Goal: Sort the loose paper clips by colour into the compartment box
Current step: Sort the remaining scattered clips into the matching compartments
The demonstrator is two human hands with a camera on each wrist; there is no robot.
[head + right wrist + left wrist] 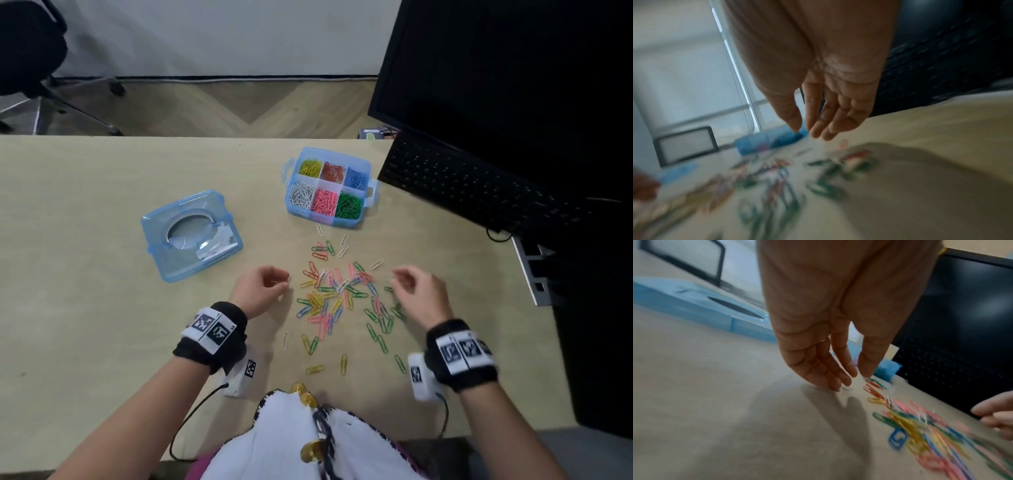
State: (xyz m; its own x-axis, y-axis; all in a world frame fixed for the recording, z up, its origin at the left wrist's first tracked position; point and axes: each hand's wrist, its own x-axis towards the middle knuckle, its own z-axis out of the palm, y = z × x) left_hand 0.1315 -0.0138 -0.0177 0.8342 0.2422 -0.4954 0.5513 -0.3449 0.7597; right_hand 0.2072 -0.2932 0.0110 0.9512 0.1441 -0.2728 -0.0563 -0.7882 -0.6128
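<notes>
Loose clips: a mixed scatter of paper clips (337, 301) in green, yellow, pink, red, blue and white lies on the desk (85, 212) between the two hands, with strays trailing toward the person and a few white ones up near the box.
Compartment box: the blue compartment box (371, 192) stands open just beyond the scatter, six cells in two rows; far row yellow, red, blue, near row white, pink, green, each already holding clips.
Left grip: the left hand (262, 289) hangs at the left edge of the scatter, fingers relaxed and pointing down, fingertips (835, 386) touching or nearly touching the desk; grip loose, holding nothing that shows.
Right grip: the right hand (419, 291) hovers over the right edge of the scatter, fingers loosely bent and parted, nothing held; the wrist view is blurred.
Lid: a blue lid (191, 234) lies on the desk, left of the box, well apart from it.
Right side: a black monitor (513, 68) and a black perforated panel (479, 186) stand beside the box.
</notes>
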